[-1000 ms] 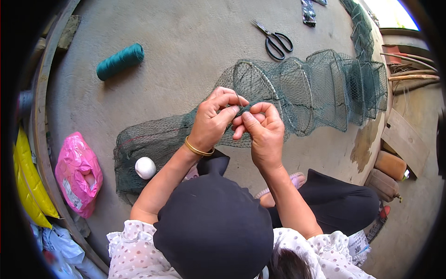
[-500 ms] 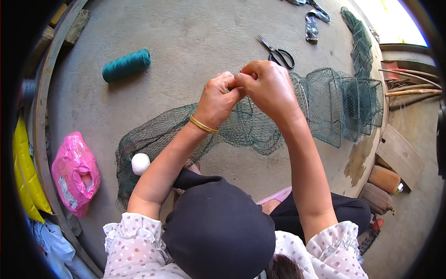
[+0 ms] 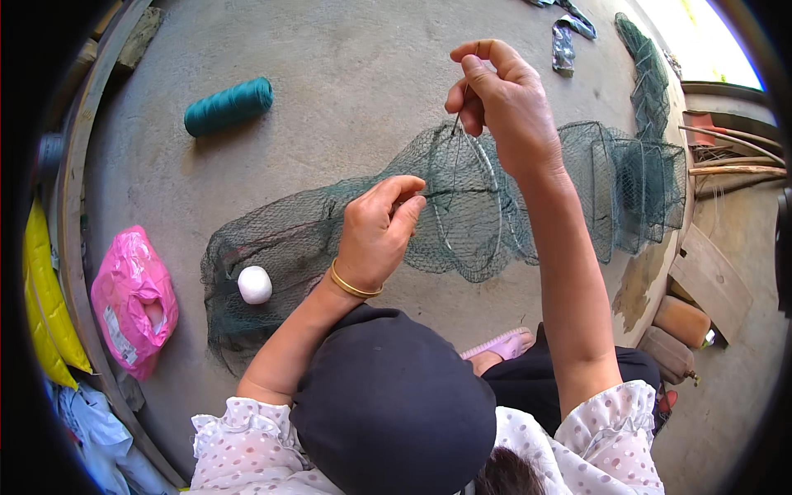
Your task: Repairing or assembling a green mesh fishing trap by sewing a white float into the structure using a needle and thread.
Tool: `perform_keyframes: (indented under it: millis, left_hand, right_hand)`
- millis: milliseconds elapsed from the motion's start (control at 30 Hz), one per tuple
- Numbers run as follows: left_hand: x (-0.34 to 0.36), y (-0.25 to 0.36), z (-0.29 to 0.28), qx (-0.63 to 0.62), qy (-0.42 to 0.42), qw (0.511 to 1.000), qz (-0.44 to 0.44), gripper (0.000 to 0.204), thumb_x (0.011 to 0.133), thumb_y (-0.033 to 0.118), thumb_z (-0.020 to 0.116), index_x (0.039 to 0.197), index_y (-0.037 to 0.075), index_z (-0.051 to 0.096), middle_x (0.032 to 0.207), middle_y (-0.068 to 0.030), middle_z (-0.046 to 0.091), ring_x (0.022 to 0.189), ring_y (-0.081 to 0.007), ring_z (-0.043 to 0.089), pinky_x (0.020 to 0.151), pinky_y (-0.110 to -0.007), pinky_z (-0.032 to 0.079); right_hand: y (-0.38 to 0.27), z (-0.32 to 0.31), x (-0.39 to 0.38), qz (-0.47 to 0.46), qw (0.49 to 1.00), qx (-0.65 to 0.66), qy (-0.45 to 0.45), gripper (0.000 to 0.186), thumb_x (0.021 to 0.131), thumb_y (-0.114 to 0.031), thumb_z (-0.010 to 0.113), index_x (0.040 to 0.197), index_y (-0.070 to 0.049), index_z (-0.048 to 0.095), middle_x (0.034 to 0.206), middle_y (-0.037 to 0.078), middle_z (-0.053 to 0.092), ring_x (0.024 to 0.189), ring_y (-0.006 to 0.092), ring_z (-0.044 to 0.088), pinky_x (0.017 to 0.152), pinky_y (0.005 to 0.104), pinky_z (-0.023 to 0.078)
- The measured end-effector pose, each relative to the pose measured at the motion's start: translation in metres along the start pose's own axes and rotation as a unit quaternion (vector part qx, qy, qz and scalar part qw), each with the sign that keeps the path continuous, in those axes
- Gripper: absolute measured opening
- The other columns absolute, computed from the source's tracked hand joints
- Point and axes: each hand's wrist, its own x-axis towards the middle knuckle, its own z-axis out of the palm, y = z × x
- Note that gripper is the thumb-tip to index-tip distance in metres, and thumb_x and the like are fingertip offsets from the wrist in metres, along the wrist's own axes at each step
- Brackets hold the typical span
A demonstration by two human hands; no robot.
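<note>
Right hand (image 3: 493,92)'s now up and away from the left hand (image 3: 381,224), pinching a thin needle (image 3: 455,126), so looks mid-stitch. Left's curled at the net (image 3: 466,227) on the floor (image 3: 330,107); can't tell if it's gripping.

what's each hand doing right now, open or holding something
Left hand: half-curled, thumb and forefinger close together over the green net; can't tell if it grips a strand.
Right hand: closed on a thin dark tool.

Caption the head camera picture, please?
Left hand over green net, right hand holding something thin and dark, teal spool nearby.
</note>
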Motion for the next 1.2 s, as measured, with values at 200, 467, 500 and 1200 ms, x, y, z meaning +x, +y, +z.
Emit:
perform_keyframes:
  millis: [200, 467, 500, 1200]
  left_hand:
    - [0.0, -0.002, 0.006, -0.108, -0.012, 0.993, -0.044, 0.017, 0.092, 0.009, 0.056, 0.104, -0.001, 0.063, 0.08, -0.0026, 0.063, 0.064, -0.0077, 0.057, 0.057, -0.019, 0.046]
    - [-0.023, -0.013, 0.007, -0.142, -0.05, 0.98, -0.132, 0.019, 0.094, 0.009, 0.053, 0.107, -0.003, 0.06, 0.069, -0.0023, 0.06, 0.057, -0.0057, 0.053, 0.052, -0.02, 0.045]
    - [-0.025, -0.016, 0.008, -0.139, -0.051, 0.98, -0.133, 0.019, 0.094, 0.009, 0.053, 0.107, -0.003, 0.06, 0.069, -0.0023, 0.06, 0.057, -0.0057, 0.053, 0.052, -0.02, 0.045]
    - [-0.048, -0.04, -0.005, -0.17, -0.112, 0.972, -0.119, 0.02, 0.095, 0.018, 0.058, 0.094, 0.002, 0.069, 0.065, 0.0048, 0.051, 0.056, -0.0029, 0.038, 0.051, -0.019, 0.033]
  right_hand:
    - [-0.024, -0.016, -0.001, -0.05, 0.997, 0.015, -0.06, 0.022, 0.098, -0.014, 0.047, 0.102, 0.001, 0.062, 0.072, 0.004, 0.063, 0.053, 0.0049, 0.053, 0.05, 0.0188, 0.043]
    - [-0.05, -0.036, 0.008, -0.022, 0.995, 0.068, -0.065, 0.025, 0.102, -0.02, 0.041, 0.111, 0.002, 0.051, 0.067, 0.011, 0.063, 0.044, 0.0119, 0.057, 0.04, 0.0221, 0.045]
    - [-0.05, -0.037, 0.009, -0.021, 0.996, 0.065, -0.057, 0.026, 0.102, -0.019, 0.041, 0.111, 0.002, 0.051, 0.066, 0.011, 0.062, 0.043, 0.0119, 0.056, 0.039, 0.0221, 0.045]
    - [-0.078, -0.153, 0.081, -0.124, 0.989, 0.079, 0.025, 0.023, 0.097, -0.008, 0.045, 0.112, 0.008, 0.052, 0.085, 0.012, 0.062, 0.062, 0.012, 0.058, 0.056, 0.0241, 0.05]
